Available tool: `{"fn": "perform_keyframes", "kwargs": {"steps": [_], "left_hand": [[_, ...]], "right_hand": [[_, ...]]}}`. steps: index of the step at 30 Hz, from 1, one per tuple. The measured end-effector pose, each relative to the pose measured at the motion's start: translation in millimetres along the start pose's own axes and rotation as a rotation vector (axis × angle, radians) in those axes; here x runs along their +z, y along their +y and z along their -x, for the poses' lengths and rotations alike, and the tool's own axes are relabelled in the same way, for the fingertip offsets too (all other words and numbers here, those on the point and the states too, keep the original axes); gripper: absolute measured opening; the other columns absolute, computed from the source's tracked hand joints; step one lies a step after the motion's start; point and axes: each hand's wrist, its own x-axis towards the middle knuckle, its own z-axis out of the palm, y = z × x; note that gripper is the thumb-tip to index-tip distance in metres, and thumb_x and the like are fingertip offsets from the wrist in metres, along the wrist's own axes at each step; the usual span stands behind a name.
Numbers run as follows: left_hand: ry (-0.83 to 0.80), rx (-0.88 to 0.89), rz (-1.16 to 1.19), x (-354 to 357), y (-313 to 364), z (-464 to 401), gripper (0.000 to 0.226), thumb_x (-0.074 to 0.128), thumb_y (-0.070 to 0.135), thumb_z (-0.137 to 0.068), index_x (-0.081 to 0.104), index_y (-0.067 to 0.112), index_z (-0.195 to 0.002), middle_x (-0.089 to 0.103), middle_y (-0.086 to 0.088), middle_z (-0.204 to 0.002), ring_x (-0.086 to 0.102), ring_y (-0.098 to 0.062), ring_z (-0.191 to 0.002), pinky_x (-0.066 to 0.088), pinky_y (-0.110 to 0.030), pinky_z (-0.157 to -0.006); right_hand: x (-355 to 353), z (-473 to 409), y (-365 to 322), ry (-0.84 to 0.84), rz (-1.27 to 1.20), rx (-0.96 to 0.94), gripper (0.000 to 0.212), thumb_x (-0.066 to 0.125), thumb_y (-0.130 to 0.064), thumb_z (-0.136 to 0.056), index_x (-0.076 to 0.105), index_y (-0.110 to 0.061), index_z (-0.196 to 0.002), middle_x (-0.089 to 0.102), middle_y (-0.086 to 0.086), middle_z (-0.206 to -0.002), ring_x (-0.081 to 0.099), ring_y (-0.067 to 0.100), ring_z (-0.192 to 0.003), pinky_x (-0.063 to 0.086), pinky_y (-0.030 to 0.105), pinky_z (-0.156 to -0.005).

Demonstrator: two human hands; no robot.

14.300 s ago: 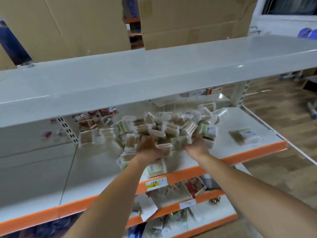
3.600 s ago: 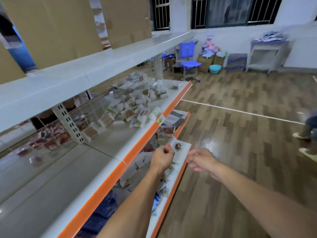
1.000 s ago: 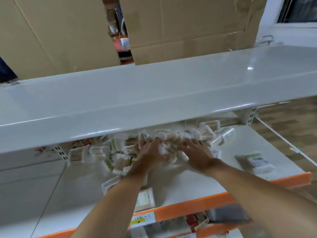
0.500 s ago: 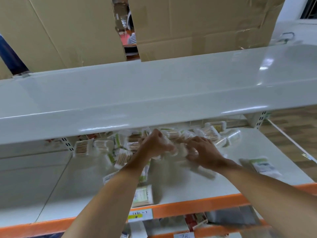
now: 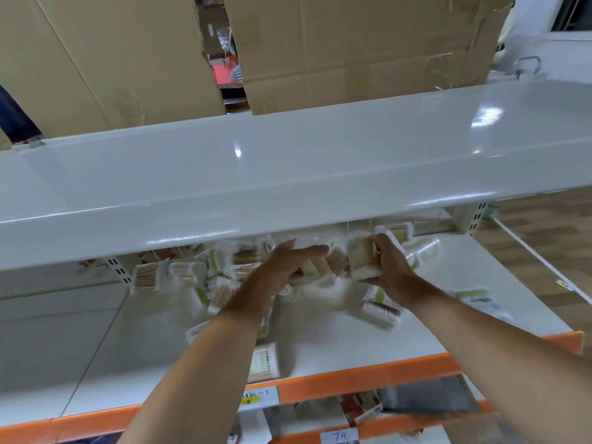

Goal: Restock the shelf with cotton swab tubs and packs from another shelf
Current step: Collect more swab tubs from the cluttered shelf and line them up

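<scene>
Your right hand [image 5: 389, 267] is curling its fingers round a cotton swab tub [image 5: 362, 257], thumb underneath, holding it clear of the heap. Your left hand [image 5: 288, 267] is lying just beside it, fingers stretched out fairly straight over a cluster of cotton swab packs [image 5: 315, 271]; whether the thumb is gripping them from below is hidden. Beyond and to the left of your left hand, the rest of the swab pile [image 5: 205, 277] is sprawling across the middle shelf [image 5: 320, 347] under the overhang of the top shelf [image 5: 288, 174]. Just below your right wrist a loose flat pack [image 5: 381, 309] is lying on its own, and another pack [image 5: 264, 360] is sitting near the orange shelf edge [image 5: 352, 379] under your left forearm.

Judging from the load, you are gathering a handful, so be keeping the tub squeezed firmly while scooping the slippery packs against it, and be lowering your knuckles as you draw out so nothing catches the overhang.

Compared with half a second ago, both hands were bunched close together inside the pile; now the right one is lifting the tub visibly apart, and the left has flattened out.
</scene>
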Motion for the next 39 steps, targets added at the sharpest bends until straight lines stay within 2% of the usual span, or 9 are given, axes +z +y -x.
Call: {"fn": "perform_keyframes", "kwargs": {"steps": [3, 5, 11, 20, 24, 28, 31, 35, 39], "left_hand": [[0.000, -0.057, 0.070, 2.2, 1.7, 2.7, 0.056, 0.081, 0.042, -0.074, 0.058, 0.009, -0.113, 0.071, -0.013, -0.092, 0.071, -0.025, -0.084, 0.058, -0.040, -0.077], [-0.029, -0.087, 0.116, 1.6, 2.0, 3.8, 0.055, 0.081, 0.045, -0.073, 0.058, 0.012, -0.110, 0.072, -0.009, -0.084, 0.071, -0.023, -0.078, 0.059, -0.040, -0.077], [-0.064, -0.233, 0.186, 7.0, -1.2, 7.1, 0.033, 0.082, 0.026, -0.077, 0.066, 0.011, -0.102, 0.071, -0.012, -0.091, 0.067, -0.026, -0.091, 0.055, -0.048, -0.092], [-0.030, -0.220, 0.281, 2.9, -10.9, 9.2, 0.027, 0.071, 0.021, -0.083, 0.066, 0.011, -0.107, 0.073, -0.012, -0.092, 0.069, -0.028, -0.093, 0.059, -0.046, -0.079], [0.019, -0.151, 0.212, 2.6, -16.0, 10.3, 0.033, 0.079, 0.036, -0.080, 0.068, 0.014, -0.103, 0.075, -0.005, -0.086, 0.071, -0.022, -0.086, 0.059, -0.042, -0.081], [0.046, -0.023, 0.143, 2.6, -19.8, 15.4, 0.046, 0.081, 0.052, -0.073, 0.065, 0.019, -0.100, 0.075, -0.001, -0.090, 0.073, -0.016, -0.084, 0.058, -0.036, -0.078], [0.043, -0.005, 0.133, 4.5, -18.5, 18.2, 0.052, 0.081, 0.057, -0.070, 0.063, 0.020, -0.101, 0.075, -0.005, -0.100, 0.072, -0.022, -0.097, 0.057, -0.038, -0.084], [0.038, 0.011, 0.133, 11.6, -15.9, 23.5, 0.031, 0.077, 0.059, -0.072, 0.070, 0.032, -0.084, 0.075, 0.001, -0.096, 0.069, -0.023, -0.101, 0.053, -0.041, -0.092], [0.053, 0.024, 0.118, 15.3, -17.1, 29.0, 0.033, 0.075, 0.055, -0.077, 0.070, 0.027, -0.095, 0.074, 0.003, -0.095, 0.068, -0.020, -0.097, 0.050, -0.034, -0.082]], "right_hand": [[-0.3, 0.7, 1.4, -0.079, -0.088, 0.064, 0.035, 0.047, -0.041, -0.094, 0.065, -0.014, -0.108, 0.070, 0.015, -0.095, 0.069, 0.028, -0.083, 0.059, 0.052, -0.082], [-1.3, -0.4, 4.2, -0.163, -0.133, 0.096, 0.043, 0.056, -0.049, -0.090, 0.065, -0.013, -0.113, 0.072, 0.015, -0.094, 0.071, 0.025, -0.081, 0.059, 0.046, -0.075], [-6.9, -1.3, 10.7, -0.383, -0.007, 0.054, 0.030, 0.079, -0.037, -0.076, 0.078, -0.018, -0.099, 0.069, 0.023, -0.114, 0.069, 0.026, -0.098, 0.048, 0.048, -0.100], [-21.7, 1.6, 5.5, -0.403, 0.137, 0.100, 0.051, 0.083, -0.041, -0.075, 0.064, -0.031, -0.121, 0.069, 0.011, -0.120, 0.069, 0.031, -0.109, 0.059, 0.050, -0.084], [-24.4, 8.3, -2.7, -0.260, 0.366, 0.047, 0.074, 0.091, -0.048, -0.062, 0.057, -0.019, -0.121, 0.068, 0.014, -0.114, 0.071, 0.026, -0.100, 0.062, 0.044, -0.078], [-31.0, 14.1, -11.1, -0.289, 0.380, 0.003, 0.052, 0.091, -0.039, -0.066, 0.069, -0.022, -0.111, 0.068, 0.010, -0.116, 0.068, 0.027, -0.106, 0.061, 0.046, -0.084], [-34.1, 16.5, -15.4, -0.322, 0.339, -0.008, 0.057, 0.091, -0.023, -0.068, 0.065, -0.021, -0.119, 0.064, 0.011, -0.120, 0.068, 0.026, -0.108, 0.060, 0.045, -0.086], [-33.6, 15.7, -18.6, -0.343, 0.358, -0.045, 0.060, 0.090, -0.016, -0.068, 0.060, -0.005, -0.119, 0.068, 0.014, -0.117, 0.068, 0.026, -0.110, 0.060, 0.033, -0.083], [-32.1, 16.3, -20.9, -0.368, 0.395, -0.085, 0.053, 0.090, -0.013, -0.067, 0.067, -0.012, -0.114, 0.073, 0.009, -0.102, 0.070, 0.017, -0.087, 0.058, 0.026, -0.075]]}}
